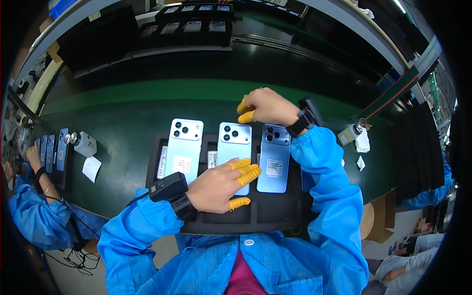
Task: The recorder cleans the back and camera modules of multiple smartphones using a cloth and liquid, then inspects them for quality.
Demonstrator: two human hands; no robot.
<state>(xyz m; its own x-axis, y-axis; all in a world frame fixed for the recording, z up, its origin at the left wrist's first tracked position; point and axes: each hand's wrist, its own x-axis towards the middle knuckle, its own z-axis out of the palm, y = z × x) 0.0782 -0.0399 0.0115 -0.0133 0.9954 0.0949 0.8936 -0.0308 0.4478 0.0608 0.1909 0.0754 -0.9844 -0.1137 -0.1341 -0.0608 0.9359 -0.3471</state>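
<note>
Middle phone point(235, 152): pale blue, camera side up, lying in the black tray point(275, 211) directly ahead of the chest; this is the one both hands bracket.
Long axis: runs away from the body, camera cluster at the far end, sticker label toward the near end.
Left hand point(216, 187): at the phone's near end, fingers loosely extended and resting across its lower edge; yellow finger cots point(246, 172) on the tips; not closed around anything.
Right hand point(268, 105): at the far end, just beyond the camera cluster, fingers curled downward; whether the tips touch the phone's top edge or only hover is hard to tell from this angle.
Nearer hand: the left, already touching; the right sits just off the opposite end.
Neighbours: left phone point(183, 147) and right phone point(274, 157), same colour, same orientation, side by side and just apart.
Count, phones in tray: three.
Count, wrist units: two, one black device on each wrist, left point(168, 187) and right point(307, 115).
Count, small white camera-like fixtures on the green mat point(123, 128): two, one left point(81, 142), one right point(351, 132).
Far side: dark trays point(191, 27) holding more phones; number unclear.
Left edge: a co-worker's sleeve point(34, 211) beside another row of blue phones point(51, 152).
</note>
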